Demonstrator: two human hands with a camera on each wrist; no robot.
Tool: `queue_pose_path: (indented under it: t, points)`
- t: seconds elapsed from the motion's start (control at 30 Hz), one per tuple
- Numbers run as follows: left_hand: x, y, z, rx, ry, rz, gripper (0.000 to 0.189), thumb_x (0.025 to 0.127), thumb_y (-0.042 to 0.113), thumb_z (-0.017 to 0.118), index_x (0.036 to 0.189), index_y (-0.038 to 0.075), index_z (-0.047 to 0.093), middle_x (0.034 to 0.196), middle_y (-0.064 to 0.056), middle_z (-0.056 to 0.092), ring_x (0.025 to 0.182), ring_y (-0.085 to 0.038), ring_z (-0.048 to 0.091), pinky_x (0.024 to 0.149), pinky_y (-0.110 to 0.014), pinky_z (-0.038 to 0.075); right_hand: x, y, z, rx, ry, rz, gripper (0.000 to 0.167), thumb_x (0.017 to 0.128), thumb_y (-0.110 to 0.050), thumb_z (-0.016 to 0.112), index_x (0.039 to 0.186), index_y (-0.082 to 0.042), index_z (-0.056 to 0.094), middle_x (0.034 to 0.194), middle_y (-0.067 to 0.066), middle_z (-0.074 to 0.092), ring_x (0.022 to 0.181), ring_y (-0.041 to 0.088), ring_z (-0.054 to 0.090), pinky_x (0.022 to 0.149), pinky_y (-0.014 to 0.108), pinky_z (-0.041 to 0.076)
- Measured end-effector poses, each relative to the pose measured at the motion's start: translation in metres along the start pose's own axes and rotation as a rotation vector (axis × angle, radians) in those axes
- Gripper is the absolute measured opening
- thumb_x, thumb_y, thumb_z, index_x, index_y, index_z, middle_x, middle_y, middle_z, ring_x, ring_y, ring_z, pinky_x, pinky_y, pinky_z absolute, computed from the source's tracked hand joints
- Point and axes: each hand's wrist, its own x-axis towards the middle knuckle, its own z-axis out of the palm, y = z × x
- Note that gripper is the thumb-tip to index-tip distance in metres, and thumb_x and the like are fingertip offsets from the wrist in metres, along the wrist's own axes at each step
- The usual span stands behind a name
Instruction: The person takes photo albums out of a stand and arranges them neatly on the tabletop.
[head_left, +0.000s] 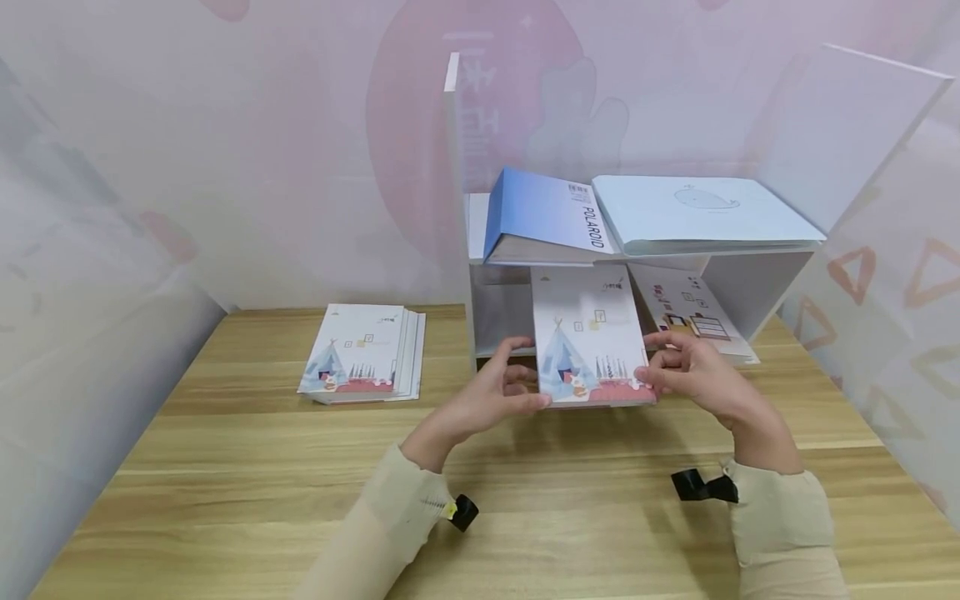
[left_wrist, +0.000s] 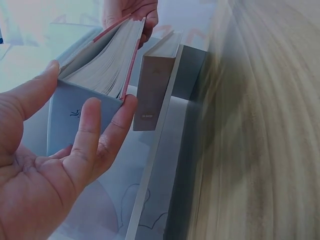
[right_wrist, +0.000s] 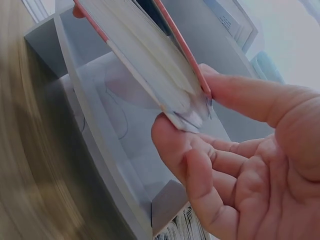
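A thick book with a white cover, printed with a blue tent and small figures, is held tilted at the front of the shelf's lower compartment. My left hand grips its left edge near the lower corner. In the left wrist view, the thumb is on one cover and fingers are against the other, with the page edges between the covers. At the right edge, my right hand pinches the lower corner between thumb and fingers. The right wrist view shows that thumb on the red-edged cover.
A white shelf stands at the back of the wooden table. On its upper board lie a blue POLAROID book and a pale blue whale album. Another illustrated book leans below right. Several books are stacked at left.
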Motion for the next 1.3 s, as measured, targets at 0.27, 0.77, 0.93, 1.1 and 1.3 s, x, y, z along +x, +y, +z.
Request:
queue_pose_path:
  t: [0.27, 0.77, 0.93, 1.1, 1.3]
  points:
    - [-0.009, -0.002, -0.002, 0.036, -0.003, -0.050, 0.091, 0.089, 0.020, 0.076, 0.156, 0.022, 0.014, 0.135, -0.014, 0.056, 0.106, -0.022, 0.062, 0.093, -0.040, 0.054, 0.000, -0.001, 0.003, 0.053, -0.046, -0.003, 0.057, 0.095, -0.007, 0.065, 0.135, 0.014, 0.030, 0.087, -0.004, 0.061, 0.071, 0.009, 0.060, 0.074, 0.028, 0.054]
    - [-0.020, -0.005, -0.003, 0.011, -0.135, -0.031, 0.092, 0.085, 0.010, 0.079, 0.154, 0.006, 0.019, 0.122, -0.013, 0.058, 0.102, -0.018, 0.065, 0.088, -0.030, 0.055, -0.004, -0.005, 0.008, 0.106, -0.217, -0.089, 0.054, 0.094, -0.001, 0.064, 0.132, 0.017, 0.029, 0.089, -0.001, 0.064, 0.078, 0.006, 0.059, 0.072, 0.023, 0.054]
    - [-0.025, -0.004, -0.004, 0.005, -0.146, -0.047, 0.094, 0.085, 0.012, 0.078, 0.155, 0.007, 0.015, 0.127, -0.013, 0.059, 0.104, -0.018, 0.065, 0.088, -0.030, 0.055, -0.004, -0.007, 0.008, 0.093, -0.254, -0.087, 0.058, 0.094, -0.003, 0.065, 0.135, 0.019, 0.029, 0.099, 0.004, 0.070, 0.088, 0.007, 0.066, 0.080, 0.024, 0.057]
    - [-0.031, -0.004, -0.007, -0.019, -0.181, -0.046, 0.092, 0.087, 0.017, 0.077, 0.155, 0.012, 0.014, 0.138, -0.011, 0.052, 0.110, -0.019, 0.062, 0.090, -0.030, 0.054, -0.005, -0.008, 0.008, 0.086, -0.268, -0.087, 0.056, 0.094, -0.004, 0.065, 0.133, 0.019, 0.031, 0.104, 0.004, 0.072, 0.092, 0.008, 0.069, 0.082, 0.024, 0.057]
    - [-0.034, -0.007, -0.010, -0.028, -0.182, -0.052, 0.096, 0.089, 0.026, 0.075, 0.157, 0.013, 0.009, 0.145, -0.012, 0.047, 0.117, -0.021, 0.059, 0.095, -0.033, 0.054, -0.005, -0.009, 0.010, 0.079, -0.286, -0.116, 0.056, 0.094, -0.004, 0.065, 0.133, 0.019, 0.032, 0.107, 0.011, 0.072, 0.093, 0.009, 0.069, 0.082, 0.024, 0.057]
